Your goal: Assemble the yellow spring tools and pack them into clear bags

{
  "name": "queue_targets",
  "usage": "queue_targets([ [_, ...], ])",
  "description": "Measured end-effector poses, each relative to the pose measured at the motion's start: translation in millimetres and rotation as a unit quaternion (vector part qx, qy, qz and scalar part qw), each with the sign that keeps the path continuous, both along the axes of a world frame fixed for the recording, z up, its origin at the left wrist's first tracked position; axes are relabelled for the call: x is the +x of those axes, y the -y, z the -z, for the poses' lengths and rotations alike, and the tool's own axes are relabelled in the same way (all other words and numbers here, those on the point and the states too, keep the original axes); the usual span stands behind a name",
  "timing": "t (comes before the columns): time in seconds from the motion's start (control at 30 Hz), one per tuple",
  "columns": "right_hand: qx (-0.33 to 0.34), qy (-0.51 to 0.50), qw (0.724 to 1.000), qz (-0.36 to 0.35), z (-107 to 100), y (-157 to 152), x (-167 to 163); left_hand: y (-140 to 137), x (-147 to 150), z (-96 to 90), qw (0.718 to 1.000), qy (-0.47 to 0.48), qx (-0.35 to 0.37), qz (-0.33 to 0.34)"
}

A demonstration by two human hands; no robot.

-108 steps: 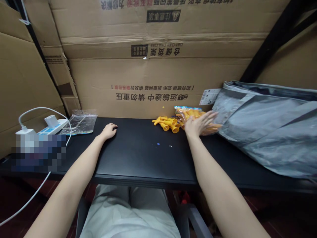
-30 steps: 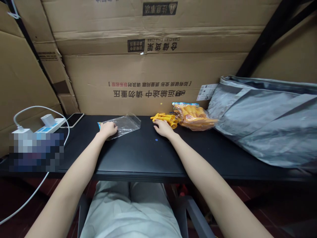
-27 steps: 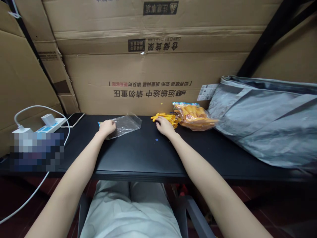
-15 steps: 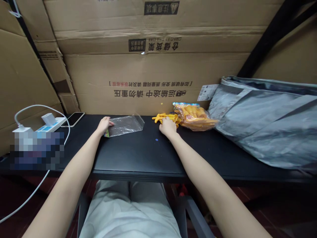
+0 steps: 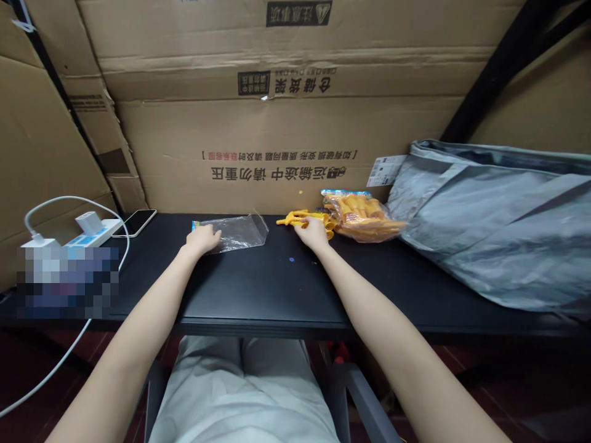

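A clear plastic bag [image 5: 240, 232] with a small coloured header lies flat on the black table [image 5: 258, 289]. My left hand [image 5: 203, 239] is over its left end, the fingers curled against the film. Farther right, my right hand [image 5: 312, 234] is closed on yellow plastic pieces [image 5: 295, 217], slim parts with hollow, cup-like ends; its fingertips are partly hidden. Just beside these, a filled clear bag of similar yellow pieces [image 5: 360, 212] with a shiny blue header rests on the table.
On the right stands a large grey fabric bag [image 5: 484, 227]. To the left are a phone [image 5: 135, 223], a power strip [image 5: 108, 231] with chargers, and a white cable [image 5: 69, 354]. Cardboard [image 5: 277, 129] walls the back. A small blue dot [image 5: 291, 259] marks the table.
My left hand has shifted right and further over the clear bag. The yellow pieces under my right hand have slid slightly left.
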State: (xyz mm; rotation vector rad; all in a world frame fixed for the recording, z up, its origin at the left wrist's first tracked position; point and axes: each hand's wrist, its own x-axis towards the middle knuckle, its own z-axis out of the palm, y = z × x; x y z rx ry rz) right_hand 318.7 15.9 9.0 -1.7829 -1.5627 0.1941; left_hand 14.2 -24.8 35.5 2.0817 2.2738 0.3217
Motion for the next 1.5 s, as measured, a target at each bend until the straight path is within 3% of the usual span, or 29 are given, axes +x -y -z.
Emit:
queue_targets([
  [0.1, 0.017, -0.215, 0.976, -0.038, 2, -6, -1, -3, 0, 6.7, 0.998, -0.026, -0.056, 0.018],
  [0.23, 0.011, -0.451, 0.888, -0.091, 1, -10, -7, -18, -14, 24.0, 0.994, -0.056, -0.051, 0.072],
  [0.4, -0.006, -0.569, 0.799, -0.195, -6, -2, -17, -32, -27, 36.0, 0.993, -0.052, -0.058, 0.085],
  [0.5, -0.058, -0.565, 0.783, -0.255, -9, 6, -24, -34, -29, 34.4, 0.992, -0.053, -0.079, 0.088],
  [0.67, -0.176, -0.495, 0.807, -0.27, -9, 16, -30, -33, -39, 26.0, 0.99, -0.063, -0.1, 0.083],
  [0.77, -0.191, -0.468, 0.82, -0.268, -7, 17, -28, -36, -48, 25.0, 0.992, -0.065, -0.071, 0.076],
  [1.0, -0.124, -0.366, 0.885, -0.259, 11, 4, -30, -40, -49, 34.6, 0.995, -0.004, -0.01, 0.1],
  [1.23, 0.008, -0.13, 0.958, -0.256, 26, -8, -35, -35, -45, 33.2, 0.992, 0.064, -0.003, 0.11],
  [1.37, 0.046, -0.038, 0.967, -0.248, 23, -2, -38, -35, -44, 33.6, 0.99, 0.066, -0.004, 0.127],
  [1.5, 0.054, 0.019, 0.952, -0.3, 17, 8, -42, -36, -41, 35.2, 0.989, 0.054, -0.013, 0.139],
])
